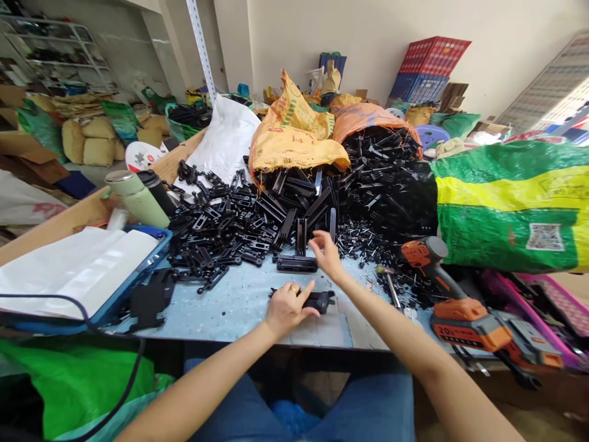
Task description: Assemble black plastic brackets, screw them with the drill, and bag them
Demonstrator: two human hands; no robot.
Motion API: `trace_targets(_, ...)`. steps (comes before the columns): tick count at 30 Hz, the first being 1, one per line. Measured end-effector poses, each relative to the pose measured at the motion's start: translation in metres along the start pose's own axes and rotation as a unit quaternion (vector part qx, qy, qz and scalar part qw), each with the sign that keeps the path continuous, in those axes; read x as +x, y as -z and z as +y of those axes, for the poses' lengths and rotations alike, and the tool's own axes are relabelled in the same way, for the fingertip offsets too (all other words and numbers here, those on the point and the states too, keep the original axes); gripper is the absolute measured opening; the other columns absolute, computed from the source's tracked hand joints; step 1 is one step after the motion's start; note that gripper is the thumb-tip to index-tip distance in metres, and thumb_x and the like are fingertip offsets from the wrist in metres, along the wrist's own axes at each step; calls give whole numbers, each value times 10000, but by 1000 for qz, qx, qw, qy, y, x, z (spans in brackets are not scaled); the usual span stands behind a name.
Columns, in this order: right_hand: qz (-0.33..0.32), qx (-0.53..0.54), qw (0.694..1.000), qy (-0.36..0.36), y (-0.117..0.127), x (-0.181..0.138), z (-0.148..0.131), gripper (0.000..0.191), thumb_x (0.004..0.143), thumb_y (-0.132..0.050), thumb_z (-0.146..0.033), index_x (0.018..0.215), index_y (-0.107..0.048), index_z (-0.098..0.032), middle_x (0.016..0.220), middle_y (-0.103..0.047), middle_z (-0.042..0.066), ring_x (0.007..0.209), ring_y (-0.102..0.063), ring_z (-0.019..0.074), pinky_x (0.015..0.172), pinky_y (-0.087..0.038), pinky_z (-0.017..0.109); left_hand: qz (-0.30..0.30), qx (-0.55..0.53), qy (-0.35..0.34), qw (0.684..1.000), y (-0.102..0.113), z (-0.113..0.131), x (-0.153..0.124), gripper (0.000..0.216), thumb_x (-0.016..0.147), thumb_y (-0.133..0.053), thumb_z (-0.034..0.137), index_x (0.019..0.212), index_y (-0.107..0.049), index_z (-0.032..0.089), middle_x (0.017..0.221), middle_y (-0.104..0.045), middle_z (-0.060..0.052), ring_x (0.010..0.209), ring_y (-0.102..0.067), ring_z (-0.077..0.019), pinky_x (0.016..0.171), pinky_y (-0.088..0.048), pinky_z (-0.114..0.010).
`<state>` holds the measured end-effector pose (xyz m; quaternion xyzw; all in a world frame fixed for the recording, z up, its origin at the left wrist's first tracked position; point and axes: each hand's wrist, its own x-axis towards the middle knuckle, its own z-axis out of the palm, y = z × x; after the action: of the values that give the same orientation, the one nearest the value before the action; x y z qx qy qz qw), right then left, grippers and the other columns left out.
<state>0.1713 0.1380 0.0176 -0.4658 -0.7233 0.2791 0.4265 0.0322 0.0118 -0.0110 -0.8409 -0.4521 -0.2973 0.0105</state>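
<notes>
A short black plastic part (319, 301) lies flat on the light blue tabletop near its front edge. My left hand (289, 306), with a ring on one finger, covers its left end, thumb and forefinger on either side. My right hand (327, 255) is raised just beyond it, fingers slightly bent and apart, with nothing visible in them. Close to the right fingertips stands an upright black slotted bar (300, 236). Another long black part (297, 264) lies crosswise in front of that bar.
Heaped black parts (221, 227) spill from a yellow sack (294, 147) and an orange sack (377, 116). Screws (361, 239) lie scattered to the right, near a hammer (391, 288) and a cordless drill (451, 294). At left are a blue tray (161, 242) and a green flask (138, 197).
</notes>
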Motion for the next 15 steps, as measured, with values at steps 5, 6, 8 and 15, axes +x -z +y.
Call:
trace_targets(5, -71, -346, 932, -78, -8, 80, -6, 658, 813, -505, -513, 1318, -285, -154, 917, -638, 143, 868, -611, 278, 758, -417, 365, -103, 81, 11, 991, -25, -23, 35, 472, 765, -613, 442, 1169, -543, 209, 970, -589, -103, 908, -518, -240, 741, -384, -358)
trace_targets(6, -77, -363, 926, -73, -13, 84, -10, 660, 812, -519, -487, 1329, -274, -159, 933, -638, 145, 874, -612, 277, 755, -416, 358, -99, 88, 31, 991, -27, -25, 44, 478, 763, -623, 427, 1176, -535, 203, 981, -585, -107, 926, -510, -248, 750, -379, -364)
trace_targets(8, -55, -348, 934, -54, -18, 85, -17, 640, 814, -522, -429, 1341, -266, -173, 942, -640, 123, 864, -612, 257, 747, -422, 343, -78, 101, 66, 990, -23, -35, 55, 492, 784, -597, 428, 1200, -507, 181, 1033, -569, -124, 994, -483, -271, 798, -368, -393)
trace_targets(15, -33, 65, 996, -49, 24, 29, -13, 694, 737, -587, -436, 1332, -309, -215, 762, -601, 5, 673, -568, 158, 600, -462, 270, -19, 281, 427, 859, 52, -113, -25, 288, 846, -429, 285, 983, -549, 62, 949, -549, -194, 926, -485, -330, 707, -409, -412)
